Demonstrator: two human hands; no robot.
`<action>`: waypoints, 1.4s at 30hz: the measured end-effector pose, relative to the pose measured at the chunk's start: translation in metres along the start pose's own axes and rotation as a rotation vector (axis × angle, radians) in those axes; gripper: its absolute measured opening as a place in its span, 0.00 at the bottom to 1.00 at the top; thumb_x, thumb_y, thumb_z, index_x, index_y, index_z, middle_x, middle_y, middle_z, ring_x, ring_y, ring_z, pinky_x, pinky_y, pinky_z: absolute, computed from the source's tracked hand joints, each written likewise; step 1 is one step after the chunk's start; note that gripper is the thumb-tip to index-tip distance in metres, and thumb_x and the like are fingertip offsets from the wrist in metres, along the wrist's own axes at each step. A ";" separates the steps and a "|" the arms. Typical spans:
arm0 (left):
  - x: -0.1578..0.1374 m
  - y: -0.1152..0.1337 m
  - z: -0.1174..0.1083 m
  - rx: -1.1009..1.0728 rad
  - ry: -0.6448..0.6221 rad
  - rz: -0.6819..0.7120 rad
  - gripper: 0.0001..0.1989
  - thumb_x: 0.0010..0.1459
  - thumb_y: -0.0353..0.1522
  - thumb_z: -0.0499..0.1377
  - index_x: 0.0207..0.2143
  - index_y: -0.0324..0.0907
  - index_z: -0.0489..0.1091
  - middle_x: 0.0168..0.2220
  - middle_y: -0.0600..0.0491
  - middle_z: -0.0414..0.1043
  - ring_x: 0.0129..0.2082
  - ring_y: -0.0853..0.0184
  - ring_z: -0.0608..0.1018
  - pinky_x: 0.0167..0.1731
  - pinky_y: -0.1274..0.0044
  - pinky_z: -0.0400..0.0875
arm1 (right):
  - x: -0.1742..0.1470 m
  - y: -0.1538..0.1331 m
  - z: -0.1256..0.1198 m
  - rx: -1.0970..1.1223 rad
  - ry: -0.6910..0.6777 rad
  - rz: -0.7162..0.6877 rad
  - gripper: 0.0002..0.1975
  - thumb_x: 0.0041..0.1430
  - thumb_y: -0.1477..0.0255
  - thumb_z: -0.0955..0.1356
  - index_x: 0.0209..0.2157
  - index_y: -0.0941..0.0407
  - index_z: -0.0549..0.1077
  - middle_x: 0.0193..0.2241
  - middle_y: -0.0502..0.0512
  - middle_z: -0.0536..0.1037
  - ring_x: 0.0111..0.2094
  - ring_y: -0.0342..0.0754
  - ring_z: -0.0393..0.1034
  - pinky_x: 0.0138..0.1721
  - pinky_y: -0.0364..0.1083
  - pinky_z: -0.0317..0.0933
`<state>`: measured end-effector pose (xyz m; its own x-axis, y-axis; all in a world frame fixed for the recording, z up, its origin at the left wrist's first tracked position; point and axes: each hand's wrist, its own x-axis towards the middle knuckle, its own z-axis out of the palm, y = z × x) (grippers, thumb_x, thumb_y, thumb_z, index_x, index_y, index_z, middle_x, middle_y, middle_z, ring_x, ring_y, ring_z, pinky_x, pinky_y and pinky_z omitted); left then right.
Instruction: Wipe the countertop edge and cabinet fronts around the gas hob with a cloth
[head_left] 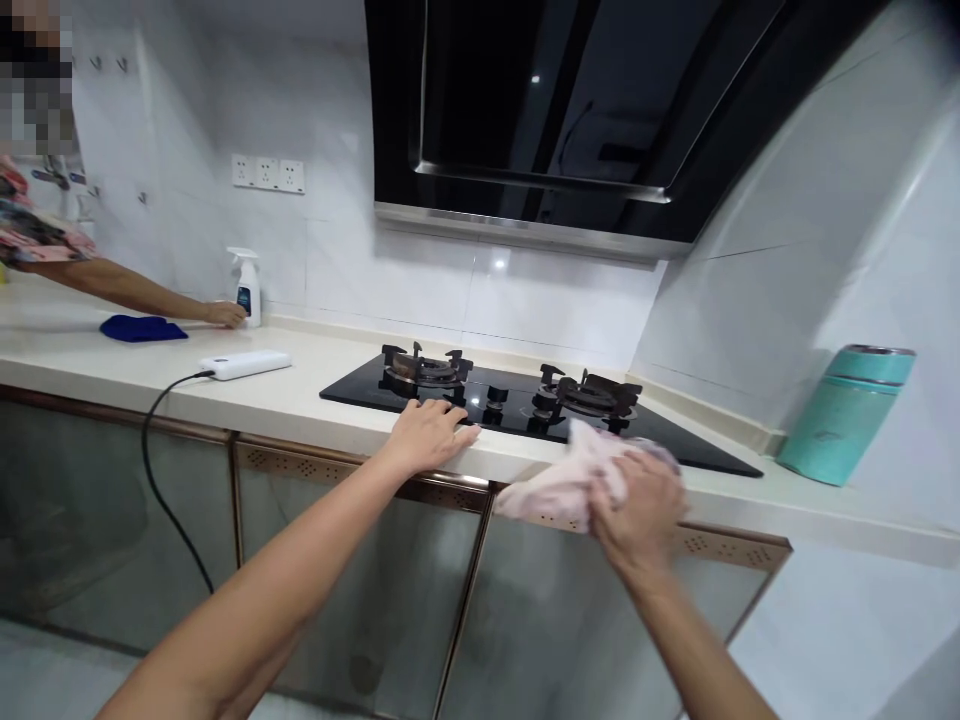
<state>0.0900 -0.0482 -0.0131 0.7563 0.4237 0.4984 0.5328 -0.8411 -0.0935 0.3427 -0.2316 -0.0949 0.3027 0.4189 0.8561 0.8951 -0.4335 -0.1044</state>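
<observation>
My right hand [641, 500] is closed on a pale pink cloth [574, 475], which lies over the front edge of the counter and the near rim of the black gas hob [690, 447]. Part of the cloth hangs down in front of the cabinet, and the hand is slightly blurred. With fingers spread, my left hand [431, 437] rests on the counter edge at the hob's front. Two burners with black pan supports stand on the hob, the left burner [424, 370] and the right burner [596, 393], with control knobs between them.
A turquoise bottle [847, 415] stands at the right. On the left lie a white power bank [247, 364] with a black cable and a blue cloth [142, 328]. Another person's hand [225, 314] is at a white spray bottle [247, 290]. A black range hood [525, 110] overhangs the hob.
</observation>
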 end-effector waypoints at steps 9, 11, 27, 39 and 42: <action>0.000 -0.010 -0.002 0.110 -0.031 0.053 0.20 0.70 0.35 0.39 0.50 0.42 0.69 0.52 0.43 0.72 0.53 0.56 0.73 0.47 0.64 0.64 | 0.004 -0.169 0.029 0.176 0.097 -0.338 0.31 0.58 0.58 0.68 0.61 0.52 0.63 0.59 0.66 0.63 0.59 0.67 0.52 0.57 0.64 0.48; 0.000 -0.010 -0.003 0.114 -0.037 0.081 0.20 0.70 0.35 0.40 0.50 0.43 0.69 0.54 0.44 0.72 0.54 0.56 0.72 0.47 0.64 0.64 | 0.006 -0.147 0.025 0.167 0.072 -0.440 0.30 0.59 0.56 0.67 0.61 0.51 0.63 0.60 0.63 0.64 0.59 0.65 0.53 0.56 0.61 0.50; 0.002 -0.006 -0.002 0.082 -0.038 0.071 0.26 0.70 0.42 0.38 0.60 0.50 0.66 0.63 0.50 0.66 0.63 0.56 0.66 0.54 0.64 0.60 | -0.006 0.217 -0.023 -0.081 0.181 0.143 0.24 0.58 0.65 0.58 0.54 0.59 0.63 0.59 0.73 0.63 0.64 0.61 0.53 0.59 0.61 0.53; 0.001 0.001 -0.003 0.011 0.007 0.037 0.23 0.69 0.43 0.41 0.54 0.50 0.71 0.57 0.48 0.71 0.56 0.54 0.70 0.51 0.63 0.59 | 0.058 0.146 -0.051 -0.216 -0.307 0.147 0.18 0.63 0.66 0.55 0.35 0.57 0.74 0.41 0.65 0.76 0.43 0.57 0.67 0.44 0.54 0.60; 0.001 -0.001 0.000 -0.023 0.028 0.003 0.24 0.69 0.44 0.41 0.54 0.49 0.70 0.56 0.47 0.72 0.56 0.55 0.70 0.52 0.64 0.59 | 0.074 0.074 -0.051 -0.068 -0.426 0.064 0.21 0.63 0.67 0.55 0.46 0.60 0.74 0.48 0.66 0.75 0.46 0.55 0.67 0.47 0.53 0.60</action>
<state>0.0901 -0.0474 -0.0129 0.7470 0.4117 0.5221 0.5214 -0.8500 -0.0758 0.4145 -0.2734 -0.0133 0.4778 0.6750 0.5622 0.8507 -0.5151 -0.1045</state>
